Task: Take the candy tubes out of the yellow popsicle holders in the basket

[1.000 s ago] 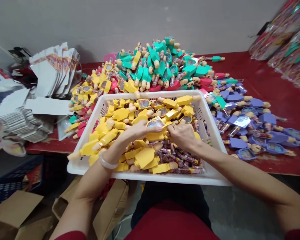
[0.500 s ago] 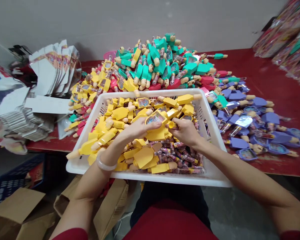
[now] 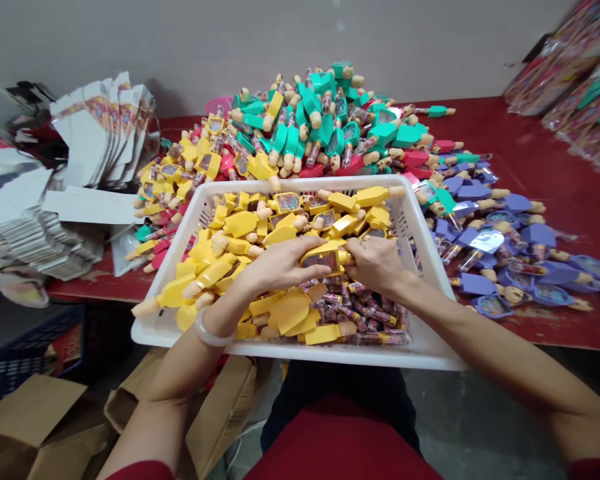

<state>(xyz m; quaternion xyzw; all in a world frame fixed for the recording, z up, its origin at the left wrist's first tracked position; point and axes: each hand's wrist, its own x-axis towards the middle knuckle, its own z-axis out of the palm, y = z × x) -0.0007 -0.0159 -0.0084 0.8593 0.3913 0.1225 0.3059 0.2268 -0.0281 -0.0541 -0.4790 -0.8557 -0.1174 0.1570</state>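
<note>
Over the white plastic basket [image 3: 420,350], my left hand [image 3: 280,263] is closed round a yellow ice-pop-shaped plastic toy [image 3: 324,260] with a dark, clear-fronted window. My right hand [image 3: 377,263] is wrapped at the toy's narrow yellow end; its fingers hide whatever else they hold there. Beneath both hands lie many yellow toy pieces [image 3: 240,223] with beige knobbed ends. Small clear tubes with dark, patterned contents [image 3: 370,315] fill the basket's near right part.
Behind the basket rises a heap of green toys [image 3: 323,127]. Purple toys [image 3: 480,283] spread to the right on the red table [image 3: 560,227]. Stacked printed cards [image 3: 95,133] stand at the left. Open cardboard boxes [image 3: 35,410] sit below, beside a blue crate [image 3: 10,360].
The yellow toy has turned and now lies level between my hands. My right hand, earlier showing a yellow open end, has closed against the toy's narrow end.
</note>
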